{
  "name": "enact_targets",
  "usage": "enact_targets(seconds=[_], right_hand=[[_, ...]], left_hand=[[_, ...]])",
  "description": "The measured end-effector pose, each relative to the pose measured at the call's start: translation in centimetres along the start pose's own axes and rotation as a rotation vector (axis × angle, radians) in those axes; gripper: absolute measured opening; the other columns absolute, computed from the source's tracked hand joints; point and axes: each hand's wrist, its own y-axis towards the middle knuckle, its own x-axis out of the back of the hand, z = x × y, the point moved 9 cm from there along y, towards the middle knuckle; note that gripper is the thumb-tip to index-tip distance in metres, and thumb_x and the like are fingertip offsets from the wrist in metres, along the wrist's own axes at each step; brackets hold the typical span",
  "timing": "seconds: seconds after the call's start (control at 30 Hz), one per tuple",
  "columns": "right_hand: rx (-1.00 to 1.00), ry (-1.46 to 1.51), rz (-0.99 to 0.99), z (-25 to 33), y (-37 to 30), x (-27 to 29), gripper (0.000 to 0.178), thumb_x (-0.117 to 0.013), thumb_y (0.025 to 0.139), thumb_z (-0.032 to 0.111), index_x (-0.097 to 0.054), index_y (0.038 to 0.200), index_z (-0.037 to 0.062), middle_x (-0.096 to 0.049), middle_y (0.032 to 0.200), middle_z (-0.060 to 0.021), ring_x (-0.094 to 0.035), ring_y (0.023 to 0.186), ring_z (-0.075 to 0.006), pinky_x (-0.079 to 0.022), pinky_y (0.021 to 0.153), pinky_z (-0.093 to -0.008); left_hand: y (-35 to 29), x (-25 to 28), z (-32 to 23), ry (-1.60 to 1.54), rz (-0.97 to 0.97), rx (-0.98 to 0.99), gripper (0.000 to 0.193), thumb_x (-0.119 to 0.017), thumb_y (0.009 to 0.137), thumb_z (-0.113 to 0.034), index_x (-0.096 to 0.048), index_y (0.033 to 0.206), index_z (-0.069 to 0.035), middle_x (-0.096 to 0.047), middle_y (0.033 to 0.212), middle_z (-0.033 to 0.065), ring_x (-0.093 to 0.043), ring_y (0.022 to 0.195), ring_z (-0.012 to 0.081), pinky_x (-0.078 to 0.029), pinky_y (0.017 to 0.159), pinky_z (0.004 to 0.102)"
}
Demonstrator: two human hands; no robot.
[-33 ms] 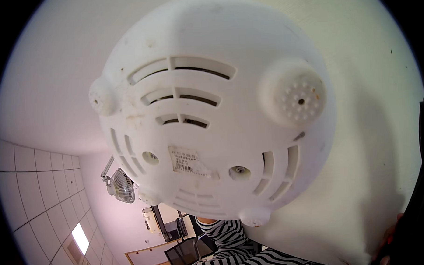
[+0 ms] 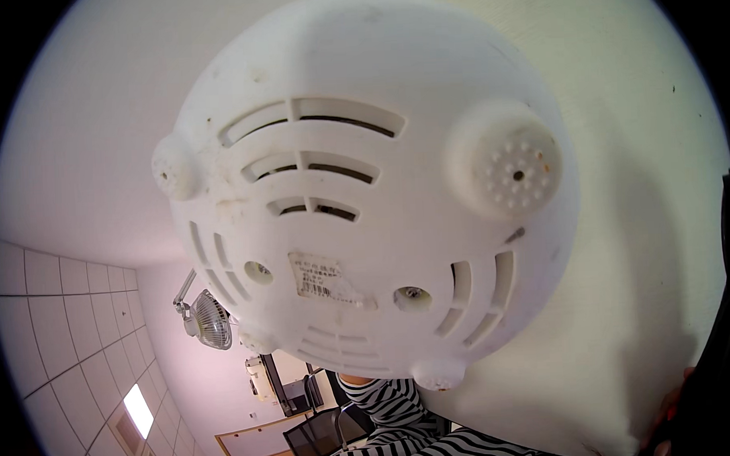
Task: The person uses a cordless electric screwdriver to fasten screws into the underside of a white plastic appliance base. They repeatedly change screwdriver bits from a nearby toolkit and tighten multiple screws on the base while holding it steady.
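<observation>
Filling most of the head view is the rounded underside of a white plastic appliance (image 2: pixel 421 218), with curved vent slots, dimpled round feet, two recessed screws and a torn paper label (image 2: pixel 327 279). A black-and-white striped sleeve (image 2: pixel 387 408) rises from the lower edge and passes behind the appliance; a sliver of skin shows at its end, but any hand there is hidden, and I cannot tell whose arm it is. Dim reddish skin at the lower right edge looks like part of my right hand (image 2: pixel 669 406), beside a dark shape. Its fingers are too dark to read. My left hand does not show.
A pale surface (image 2: pixel 627 138) carrying a soft shadow lies to the right. Over on the left are a tiled ceiling (image 2: pixel 55 327) with a lit panel (image 2: pixel 138 411) and a lamp (image 2: pixel 207 320) on an arm. A dark mesh-backed chair (image 2: pixel 324 434) stands low in the background.
</observation>
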Motion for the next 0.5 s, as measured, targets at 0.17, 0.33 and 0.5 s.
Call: enact_targets(seconds=[0.17, 0.33, 0.5], right_hand=[[-0.015, 0.125, -0.060, 0.32, -0.34, -0.28, 0.062, -0.062, 0.070, 0.020, -0.031, 0.116, -0.0079, -0.048, 0.081, -0.0133, -0.044, 0.063, -0.0178, -0.038, 0.065, -0.0281], [-0.036, 0.187, -0.089, 0.14, -0.66, -0.40, 0.069, -0.062, 0.072, 0.018, -0.025, 0.124, -0.0081, -0.048, 0.090, -0.0136, -0.045, 0.067, -0.0170, -0.038, 0.064, -0.0257], [-0.079, 0.200, -0.076, 0.50, -0.45, -0.68, 0.069, -0.062, 0.071, 0.016, -0.025, 0.125, -0.0071, -0.048, 0.091, -0.0122, -0.045, 0.068, -0.0165, -0.037, 0.064, -0.0245]], left_hand=[[-0.07, 0.09, -0.02, 0.000, 0.002, 0.001, 0.070, -0.076, 0.055, -0.017, -0.046, 0.115, 0.001, -0.055, 0.109, 0.0108, -0.051, 0.101, 0.0226, -0.038, 0.089, 0.0347], [-0.41, 0.28, -0.03, 0.002, -0.002, 0.007, 0.070, -0.076, 0.054, -0.016, -0.045, 0.115, 0.001, -0.054, 0.109, 0.0108, -0.051, 0.101, 0.0225, -0.038, 0.089, 0.0347], [-0.44, 0.36, -0.06, 0.000, -0.003, 0.008, 0.071, -0.076, 0.054, -0.016, -0.045, 0.116, 0.001, -0.054, 0.110, 0.0109, -0.051, 0.101, 0.0224, -0.038, 0.089, 0.0347]])
